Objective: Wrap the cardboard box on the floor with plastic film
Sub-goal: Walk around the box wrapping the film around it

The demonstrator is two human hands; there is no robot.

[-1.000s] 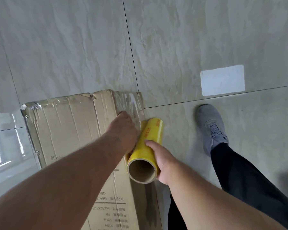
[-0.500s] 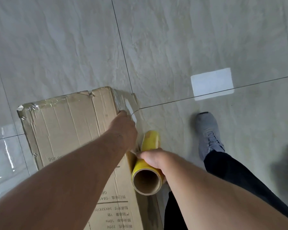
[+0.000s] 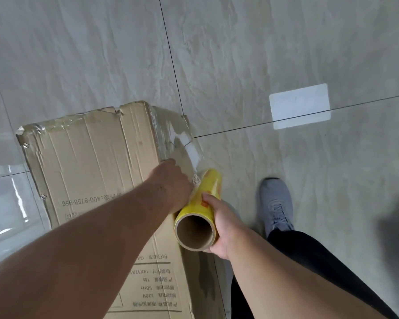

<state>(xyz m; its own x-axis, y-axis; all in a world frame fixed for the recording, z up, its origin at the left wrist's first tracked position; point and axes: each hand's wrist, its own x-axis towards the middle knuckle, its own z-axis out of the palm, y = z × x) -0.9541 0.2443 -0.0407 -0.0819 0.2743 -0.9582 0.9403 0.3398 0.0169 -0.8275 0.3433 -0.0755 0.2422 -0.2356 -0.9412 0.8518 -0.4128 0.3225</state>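
Film roll (image 3: 202, 212) axis pointing away, seemingly floorward

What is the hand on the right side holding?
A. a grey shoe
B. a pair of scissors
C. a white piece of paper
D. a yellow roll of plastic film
D: the right hand has its fingers curled round the yellow roll of plastic film, beside the cardboard box.
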